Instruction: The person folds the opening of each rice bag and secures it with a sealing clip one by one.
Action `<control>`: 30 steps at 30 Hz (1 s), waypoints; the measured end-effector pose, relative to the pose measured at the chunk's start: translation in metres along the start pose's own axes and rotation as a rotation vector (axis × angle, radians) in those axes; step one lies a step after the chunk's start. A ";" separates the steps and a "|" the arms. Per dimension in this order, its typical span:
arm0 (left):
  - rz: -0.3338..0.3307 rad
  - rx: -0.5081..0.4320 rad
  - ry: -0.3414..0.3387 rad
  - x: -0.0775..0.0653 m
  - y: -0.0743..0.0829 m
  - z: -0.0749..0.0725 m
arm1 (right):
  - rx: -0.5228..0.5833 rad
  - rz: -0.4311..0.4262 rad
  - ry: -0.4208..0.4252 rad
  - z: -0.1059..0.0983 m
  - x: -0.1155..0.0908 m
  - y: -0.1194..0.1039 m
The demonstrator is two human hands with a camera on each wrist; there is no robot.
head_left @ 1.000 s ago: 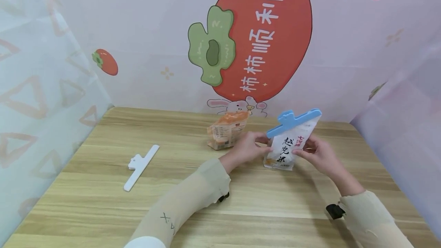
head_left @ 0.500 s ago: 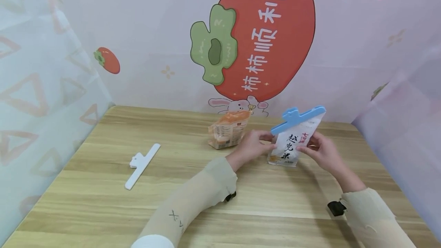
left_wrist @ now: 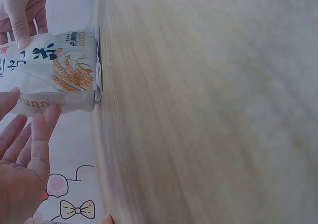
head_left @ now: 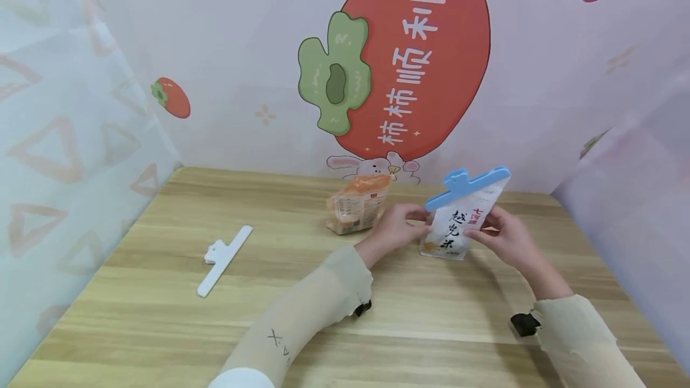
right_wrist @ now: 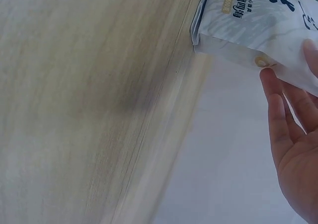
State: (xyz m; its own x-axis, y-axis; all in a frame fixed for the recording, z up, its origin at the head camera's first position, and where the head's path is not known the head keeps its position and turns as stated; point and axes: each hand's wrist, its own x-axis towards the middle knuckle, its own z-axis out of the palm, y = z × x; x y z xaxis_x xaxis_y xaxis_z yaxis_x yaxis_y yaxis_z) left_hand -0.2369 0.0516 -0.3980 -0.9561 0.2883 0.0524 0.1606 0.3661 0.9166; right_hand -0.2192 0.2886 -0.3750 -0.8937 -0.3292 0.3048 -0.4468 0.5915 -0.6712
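Note:
A small white bag of rice (head_left: 451, 226) with black and red characters stands upright toward the table's right back. Across its top a blue bag clip (head_left: 468, 187) sits at a slant, its right end higher. My left hand (head_left: 398, 227) holds the bag's left side, thumb on the front edge. On the other side my right hand (head_left: 504, 237) grips it, thumb on the front and fingers curled behind. In the left wrist view the rice bag (left_wrist: 59, 67) shows its printed wheat ears, with its bottom end at the table. Fingers of the right hand (right_wrist: 293, 134) reach under its side in the right wrist view.
An orange and clear food bag (head_left: 357, 205) stands just behind my left hand. A white bag clip (head_left: 223, 262) lies on the left part of the wooden table (head_left: 162, 328). A printed backdrop (head_left: 242, 47) closes off the back and both sides.
Both hands have shifted the rice bag slightly right and away, with the blue clip on it; over the last half second they have hardly moved. The orange bag and white clip stay put.

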 end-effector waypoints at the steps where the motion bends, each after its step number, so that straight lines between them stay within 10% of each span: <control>1: -0.004 -0.008 -0.004 -0.001 -0.001 -0.001 | 0.001 0.006 -0.004 0.001 0.000 0.001; 18: 0.065 -0.096 -0.120 -0.012 -0.011 -0.017 | -0.064 0.017 0.089 -0.012 -0.014 -0.015; 30: 0.124 -0.064 -0.158 -0.062 -0.004 -0.069 | -0.144 0.117 0.299 -0.020 -0.039 -0.047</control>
State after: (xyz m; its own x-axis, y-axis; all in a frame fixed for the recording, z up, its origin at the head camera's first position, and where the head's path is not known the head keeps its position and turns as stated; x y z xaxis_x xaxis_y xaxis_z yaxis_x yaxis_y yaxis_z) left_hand -0.1953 -0.0286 -0.3770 -0.8787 0.4649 0.1084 0.2543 0.2638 0.9305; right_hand -0.1642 0.2877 -0.3417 -0.9022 -0.0352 0.4300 -0.3223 0.7175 -0.6175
